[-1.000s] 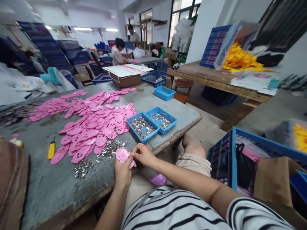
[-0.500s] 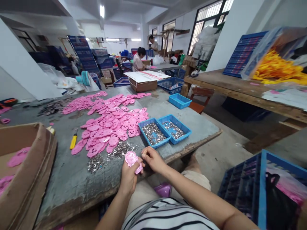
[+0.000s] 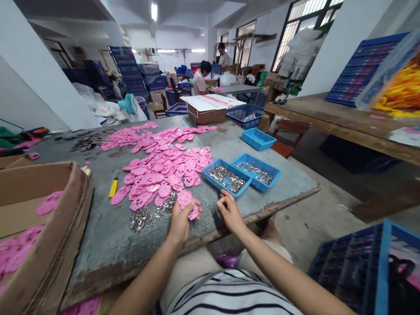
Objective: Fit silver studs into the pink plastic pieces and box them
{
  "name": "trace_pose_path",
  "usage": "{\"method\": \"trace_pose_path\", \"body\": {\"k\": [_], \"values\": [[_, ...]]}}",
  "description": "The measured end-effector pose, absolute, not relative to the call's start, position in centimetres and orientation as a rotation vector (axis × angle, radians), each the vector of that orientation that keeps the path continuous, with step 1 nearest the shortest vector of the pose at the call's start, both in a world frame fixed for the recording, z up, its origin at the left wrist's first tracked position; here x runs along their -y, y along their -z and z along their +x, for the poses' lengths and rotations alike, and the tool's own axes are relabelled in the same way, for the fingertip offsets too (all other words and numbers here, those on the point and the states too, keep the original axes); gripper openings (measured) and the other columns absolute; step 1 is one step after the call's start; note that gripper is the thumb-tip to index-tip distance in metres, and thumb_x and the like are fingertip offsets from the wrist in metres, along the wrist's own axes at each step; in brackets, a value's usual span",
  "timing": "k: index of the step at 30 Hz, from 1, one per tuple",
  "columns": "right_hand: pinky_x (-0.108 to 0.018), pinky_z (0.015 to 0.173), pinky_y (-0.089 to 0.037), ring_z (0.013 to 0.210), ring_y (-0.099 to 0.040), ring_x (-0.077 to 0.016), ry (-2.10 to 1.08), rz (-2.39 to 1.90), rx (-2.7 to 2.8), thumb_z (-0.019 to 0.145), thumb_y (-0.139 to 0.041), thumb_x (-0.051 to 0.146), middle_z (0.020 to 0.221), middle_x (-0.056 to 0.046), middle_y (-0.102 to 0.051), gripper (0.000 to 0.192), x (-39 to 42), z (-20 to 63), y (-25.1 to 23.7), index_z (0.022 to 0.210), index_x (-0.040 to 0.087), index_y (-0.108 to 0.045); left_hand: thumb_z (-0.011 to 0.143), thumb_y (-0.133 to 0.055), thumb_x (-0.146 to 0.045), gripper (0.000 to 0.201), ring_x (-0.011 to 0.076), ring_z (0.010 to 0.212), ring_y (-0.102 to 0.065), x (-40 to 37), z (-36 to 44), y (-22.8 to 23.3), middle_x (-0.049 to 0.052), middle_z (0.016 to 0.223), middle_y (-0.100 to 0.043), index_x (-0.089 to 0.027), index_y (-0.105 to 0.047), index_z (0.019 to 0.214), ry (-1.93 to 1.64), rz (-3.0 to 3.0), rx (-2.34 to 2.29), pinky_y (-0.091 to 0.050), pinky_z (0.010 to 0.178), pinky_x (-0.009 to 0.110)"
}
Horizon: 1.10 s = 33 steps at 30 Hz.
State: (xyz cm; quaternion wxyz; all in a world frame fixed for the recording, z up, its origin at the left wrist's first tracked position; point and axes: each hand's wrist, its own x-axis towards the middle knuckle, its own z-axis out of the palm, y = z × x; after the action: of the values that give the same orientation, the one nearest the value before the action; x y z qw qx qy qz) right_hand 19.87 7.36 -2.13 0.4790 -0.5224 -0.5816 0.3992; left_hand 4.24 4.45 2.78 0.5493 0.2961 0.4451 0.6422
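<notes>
My left hand (image 3: 180, 222) grips a flat pink plastic piece (image 3: 185, 200) with a scalloped edge, thumb across its face, above the table's front edge. To the right, apart from it, my right hand (image 3: 230, 213) has its thumb and fingertips pressed together; whatever is between them, if anything, is too small to see. It is close to the near edge of a blue tray (image 3: 241, 191) of small shiny metal parts (image 3: 225, 177). Behind my left hand lies a spread heap of similar pink pieces (image 3: 167, 164), with loose metal parts (image 3: 140, 218) in front of it.
A second blue tray (image 3: 278, 175) of metal parts adjoins the first, and another blue tray (image 3: 258, 139) stands farther back. A yellow-handled tool (image 3: 113, 188) lies left of the heap. A cardboard box (image 3: 77, 192) stands at the left. A person (image 3: 200, 81) sits at a farther table.
My right hand has moved away from the pink piece, rightward to the near blue tray, fingers still pinched. My left hand keeps its hold, raised slightly. The view has turned a little left.
</notes>
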Motion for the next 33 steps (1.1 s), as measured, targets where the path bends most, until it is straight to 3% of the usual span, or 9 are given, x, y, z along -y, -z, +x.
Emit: {"method": "trace_pose_path", "body": {"k": [3,7,13,33], "values": [[-0.047,0.100,-0.039,0.110,-0.056,-0.0265,-1.079,-1.217,1.415,0.076,-0.062,0.037,0.119,-0.013,-0.059,0.023,-7.1,20.7,0.1,0.063,0.021,-0.052,0.064,-0.073,-0.054,0.050,0.0166,0.054,-0.063,-4.0,4.8,-3.5,0.001,0.066,-0.065,-0.018,-0.052,0.092,-1.496,0.607,-0.985,-0.042,0.039,0.022],[-0.046,0.101,-0.037,0.111,-0.055,-0.0250,-1.187,-1.061,1.514,0.074,-0.067,0.039,0.117,-0.009,-0.060,0.023,-6.9,20.8,-3.8,0.065,0.020,-0.057,0.075,-0.051,-0.072,0.057,0.0187,0.058,-0.065,-3.7,5.8,-4.6,0.005,0.064,-0.065,-0.016,-0.055,0.087,-1.473,0.561,-0.902,-0.043,0.041,0.022],[-0.043,0.100,-0.038,0.113,-0.053,-0.0234,-1.273,-0.905,1.736,0.074,-0.070,0.037,0.105,-0.006,-0.062,0.024,-6.9,20.4,-6.9,0.060,0.020,-0.063,0.074,-0.049,-0.077,0.063,0.0206,0.066,-0.067,-3.4,7.1,-5.1,0.006,0.066,-0.065,-0.017,-0.058,0.088,-1.506,0.641,-0.842,-0.046,0.043,0.022],[-0.041,0.096,-0.043,0.102,-0.056,-0.0210,-1.277,-0.922,1.853,0.076,-0.068,0.034,0.103,-0.005,-0.057,0.022,-6.9,21.2,-6.7,0.061,0.019,-0.065,0.077,-0.043,-0.078,0.066,0.0123,0.047,-0.061,-3.2,8.4,-5.3,0.000,0.061,-0.058,-0.017,-0.055,0.099,-1.359,0.578,-0.787,-0.034,0.030,0.015]]}}
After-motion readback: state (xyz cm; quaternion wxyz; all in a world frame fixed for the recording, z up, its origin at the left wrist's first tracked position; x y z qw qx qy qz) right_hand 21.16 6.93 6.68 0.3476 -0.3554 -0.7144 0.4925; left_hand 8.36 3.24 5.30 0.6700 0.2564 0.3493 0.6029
